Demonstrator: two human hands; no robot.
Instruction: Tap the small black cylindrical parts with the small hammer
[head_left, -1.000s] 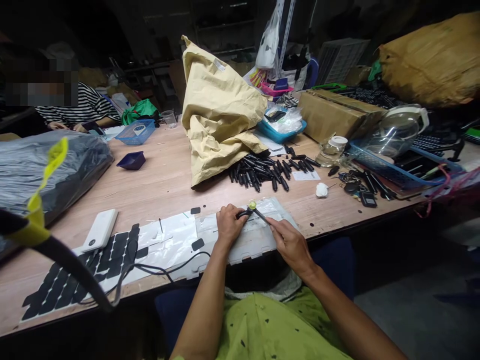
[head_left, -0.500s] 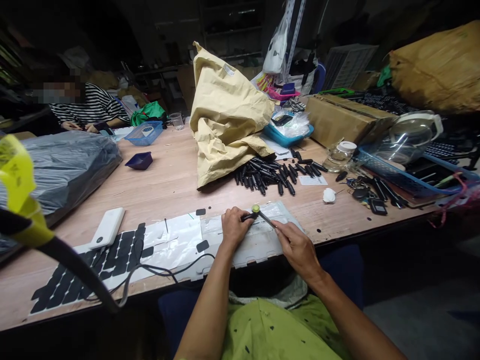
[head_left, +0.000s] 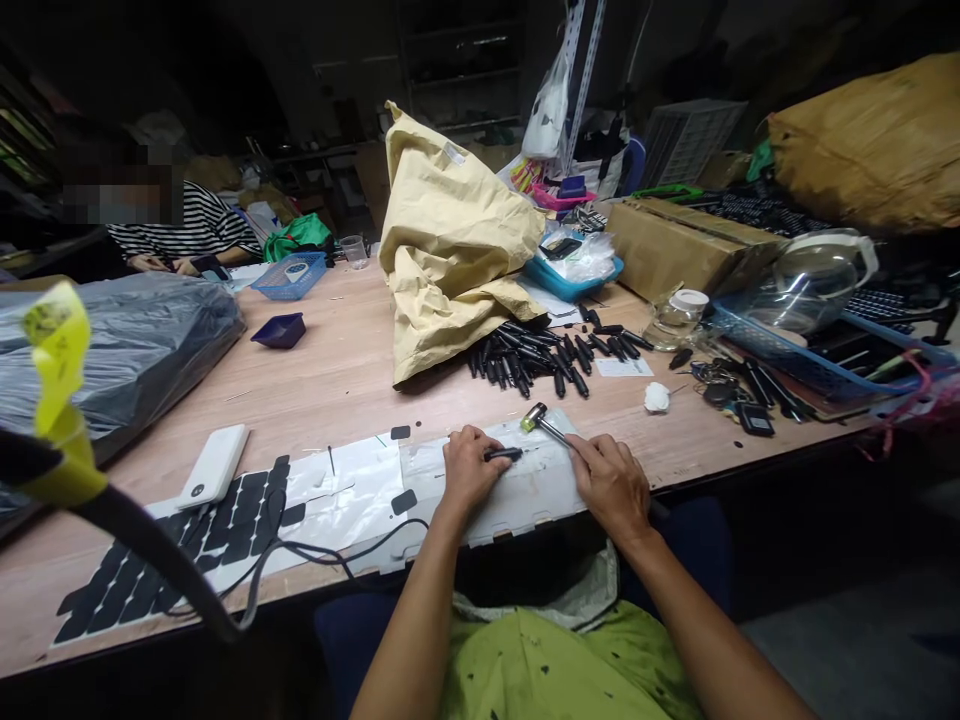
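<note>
My left hand (head_left: 469, 466) is closed round a small black stick-shaped part (head_left: 504, 454), holding it flat on a white plastic sheet (head_left: 525, 490) at the table's near edge. My right hand (head_left: 611, 482) grips the handle of a small hammer (head_left: 541, 421), whose yellow-and-black head is lifted a little beyond and to the right of the black part. A heap of several similar black parts (head_left: 541, 356) lies further back on the wooden table (head_left: 330, 380), spilling from under a big tan paper bag (head_left: 450, 240).
A white power bank (head_left: 214, 465) and a sheet of black pads (head_left: 187, 540) with a dark cable lie at left. A grey plastic bag (head_left: 127, 340) sits far left. Blue trays, a cardboard box (head_left: 675, 240) and a glass jar (head_left: 675, 315) crowd the right. A person in stripes sits at the back left.
The hammer head has lifted off the black part and swung back to the right. My left hand has lowered the part flat onto the sheet. The camera has shifted slightly.
</note>
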